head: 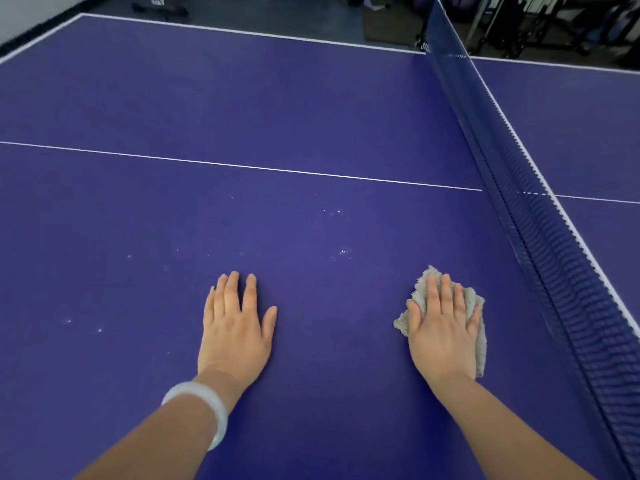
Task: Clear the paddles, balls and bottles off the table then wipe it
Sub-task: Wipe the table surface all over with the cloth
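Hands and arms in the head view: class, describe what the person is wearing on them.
No sleeves or gloves show anywhere up to the picture's edge. The left hand has a smooth, milky-white bangle round its wrist. The right hand has nothing on its wrist. No rings or watch show.

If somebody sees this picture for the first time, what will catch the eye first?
Two hands lie flat on the wide blue table: the left hand rests bare on it, and the right hand presses a grey cloth close to the net. Small white specks dot the surface just ahead of the hands.
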Tool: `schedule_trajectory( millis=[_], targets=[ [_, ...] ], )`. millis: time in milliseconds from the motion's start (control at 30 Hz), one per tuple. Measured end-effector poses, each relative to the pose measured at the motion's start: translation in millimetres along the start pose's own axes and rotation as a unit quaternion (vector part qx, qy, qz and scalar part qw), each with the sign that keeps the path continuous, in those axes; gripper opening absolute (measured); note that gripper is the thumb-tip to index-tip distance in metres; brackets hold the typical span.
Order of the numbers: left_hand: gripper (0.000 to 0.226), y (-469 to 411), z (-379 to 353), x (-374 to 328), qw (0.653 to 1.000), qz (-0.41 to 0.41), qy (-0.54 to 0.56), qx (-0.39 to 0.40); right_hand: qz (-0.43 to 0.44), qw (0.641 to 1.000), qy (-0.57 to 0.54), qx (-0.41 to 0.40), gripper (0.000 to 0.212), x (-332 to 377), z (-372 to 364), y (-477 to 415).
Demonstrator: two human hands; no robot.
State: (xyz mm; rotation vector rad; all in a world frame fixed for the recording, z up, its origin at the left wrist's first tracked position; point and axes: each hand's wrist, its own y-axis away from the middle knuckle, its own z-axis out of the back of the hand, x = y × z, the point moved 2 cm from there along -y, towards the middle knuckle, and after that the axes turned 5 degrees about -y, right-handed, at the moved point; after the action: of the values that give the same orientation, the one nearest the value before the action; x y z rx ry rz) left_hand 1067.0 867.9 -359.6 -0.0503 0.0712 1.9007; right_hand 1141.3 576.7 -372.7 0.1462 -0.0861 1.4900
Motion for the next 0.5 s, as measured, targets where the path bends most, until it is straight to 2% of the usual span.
schedule_trajectory(
  millis=[167, 233, 333, 400, 433, 500],
  targets=[
    [0.073, -2, -4, 1, 1.0, 0.001, -0.011, -0.008, -0.074, 0.997, -0.005, -0.012, 0.066, 43, 0, 7],
    [0.068, -3, -5, 2, 1.0, 0.003, -0.017, -0.008, -0.043, 0.999, -0.011, -0.005, 0.066, 79, -8, 7],
    [0.073, -3, -2, 0, 1.0, 0.009, -0.024, 0.009, 0.081, 0.996, 0.008, 0.019, 0.066, 114, -17, 3],
    [0.074, -4, -3, 1, 1.0, 0.01, -0.023, 0.013, 0.161, 0.986, 0.03, 0.027, 0.066, 110, -17, -10],
    [0.073, -4, -3, 1, 1.0, 0.011, -0.021, 0.014, 0.171, 0.984, 0.032, 0.023, 0.066, 99, -16, -19],
    [0.071, -4, -3, 2, 1.0, 0.01, -0.024, 0.01, 0.101, 0.995, 0.022, 0.006, 0.067, 70, -10, -45]
  ],
)
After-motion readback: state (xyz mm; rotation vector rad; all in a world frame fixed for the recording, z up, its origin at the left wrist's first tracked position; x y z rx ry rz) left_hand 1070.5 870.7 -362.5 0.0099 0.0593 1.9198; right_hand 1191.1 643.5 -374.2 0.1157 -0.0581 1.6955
